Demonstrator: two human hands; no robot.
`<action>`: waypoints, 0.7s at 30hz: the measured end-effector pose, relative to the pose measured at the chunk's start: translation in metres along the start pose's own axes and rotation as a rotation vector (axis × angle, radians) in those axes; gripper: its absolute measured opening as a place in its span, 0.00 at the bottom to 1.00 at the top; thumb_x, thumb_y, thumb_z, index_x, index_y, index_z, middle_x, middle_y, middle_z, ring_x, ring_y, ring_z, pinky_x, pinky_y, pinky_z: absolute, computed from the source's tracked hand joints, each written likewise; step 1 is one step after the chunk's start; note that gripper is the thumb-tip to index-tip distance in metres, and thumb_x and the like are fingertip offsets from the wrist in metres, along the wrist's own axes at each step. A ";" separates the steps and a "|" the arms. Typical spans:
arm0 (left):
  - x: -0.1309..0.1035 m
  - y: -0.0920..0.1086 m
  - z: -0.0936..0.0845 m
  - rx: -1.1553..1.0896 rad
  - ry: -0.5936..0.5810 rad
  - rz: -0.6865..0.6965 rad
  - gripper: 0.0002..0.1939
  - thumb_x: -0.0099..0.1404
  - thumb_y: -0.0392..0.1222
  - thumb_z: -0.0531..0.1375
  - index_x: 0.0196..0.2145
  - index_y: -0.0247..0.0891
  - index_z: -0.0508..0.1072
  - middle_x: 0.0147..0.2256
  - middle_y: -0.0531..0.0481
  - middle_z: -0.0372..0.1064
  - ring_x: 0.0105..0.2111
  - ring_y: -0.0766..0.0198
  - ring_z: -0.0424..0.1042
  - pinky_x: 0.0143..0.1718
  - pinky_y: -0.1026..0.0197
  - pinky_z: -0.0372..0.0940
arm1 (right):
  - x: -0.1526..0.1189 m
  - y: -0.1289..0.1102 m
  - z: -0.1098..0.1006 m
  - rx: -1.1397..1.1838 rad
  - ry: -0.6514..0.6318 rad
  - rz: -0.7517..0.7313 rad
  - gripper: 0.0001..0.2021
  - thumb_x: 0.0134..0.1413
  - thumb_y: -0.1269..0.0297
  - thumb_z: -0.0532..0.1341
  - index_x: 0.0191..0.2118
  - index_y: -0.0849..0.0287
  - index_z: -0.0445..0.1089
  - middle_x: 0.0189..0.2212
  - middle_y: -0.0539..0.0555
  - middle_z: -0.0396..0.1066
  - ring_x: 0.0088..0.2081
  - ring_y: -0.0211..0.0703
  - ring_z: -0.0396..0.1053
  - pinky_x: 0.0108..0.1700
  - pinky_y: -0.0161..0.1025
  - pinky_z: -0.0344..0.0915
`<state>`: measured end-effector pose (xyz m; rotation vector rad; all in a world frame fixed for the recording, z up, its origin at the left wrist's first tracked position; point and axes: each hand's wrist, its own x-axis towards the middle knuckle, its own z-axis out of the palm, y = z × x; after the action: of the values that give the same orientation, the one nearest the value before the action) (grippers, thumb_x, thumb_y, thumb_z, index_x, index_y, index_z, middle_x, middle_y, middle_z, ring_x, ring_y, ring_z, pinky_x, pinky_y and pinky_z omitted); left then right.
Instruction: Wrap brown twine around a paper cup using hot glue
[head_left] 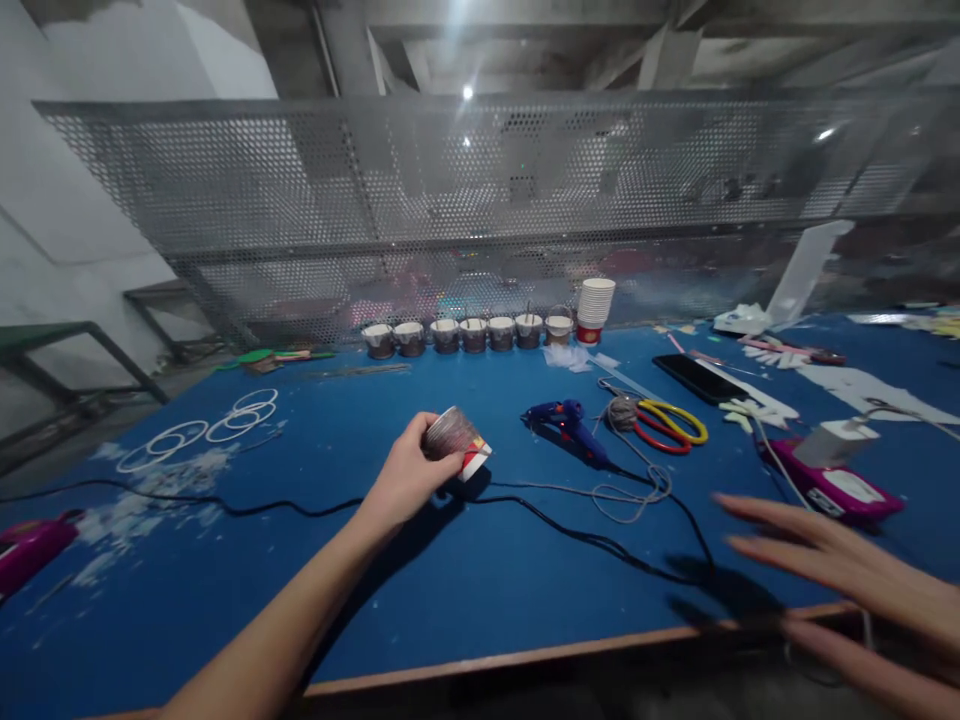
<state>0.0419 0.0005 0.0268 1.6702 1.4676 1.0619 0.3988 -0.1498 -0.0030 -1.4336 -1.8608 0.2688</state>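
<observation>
My left hand (411, 470) grips a tilted paper cup (452, 435) a little above the blue table. Grey cord is wound round most of the cup, and a red, yellow and white printed band shows at one end. My right hand (832, 570), slightly blurred, is over the table's front edge at the right with its fingers spread. A thin pale strand hangs by it; whether it touches the hand I cannot tell. Between the hands lie a blue glue gun (566, 430) and a ball of grey cord (622, 412), its loose strand looping across the table.
Several wrapped cups (474, 336) line the back, beside a stack of paper cups (596, 305). Yellow and red rings (675, 425), a black phone (699, 378) and a magenta power strip (832, 485) lie right. White rings (244, 415) lie left. A black cable (300, 512) crosses the table.
</observation>
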 end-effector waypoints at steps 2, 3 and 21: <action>-0.004 0.003 0.003 0.032 -0.008 0.028 0.11 0.48 0.40 0.61 0.31 0.39 0.66 0.27 0.55 0.66 0.26 0.67 0.64 0.28 0.65 0.58 | 0.040 -0.036 0.025 0.125 -0.282 -0.043 0.20 0.55 0.57 0.63 0.54 0.41 0.67 0.56 0.54 0.66 0.55 0.53 0.65 0.54 0.48 0.68; -0.006 0.003 0.005 0.039 -0.018 0.038 0.11 0.49 0.40 0.60 0.32 0.39 0.66 0.27 0.55 0.66 0.26 0.67 0.63 0.28 0.65 0.59 | 0.062 -0.053 0.042 0.208 -0.325 -0.050 0.18 0.56 0.60 0.62 0.53 0.45 0.67 0.54 0.54 0.67 0.54 0.52 0.66 0.55 0.49 0.67; -0.008 -0.009 0.008 0.171 -0.119 0.054 0.10 0.53 0.40 0.59 0.35 0.39 0.66 0.27 0.57 0.65 0.26 0.67 0.63 0.27 0.66 0.58 | 0.139 -0.076 0.168 0.084 -0.049 -0.304 0.04 0.54 0.72 0.63 0.29 0.59 0.70 0.27 0.51 0.71 0.30 0.40 0.66 0.35 0.38 0.57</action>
<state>0.0445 -0.0060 0.0138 1.8682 1.4780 0.8688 0.2186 -0.0060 -0.0148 -1.0783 -2.0503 0.2303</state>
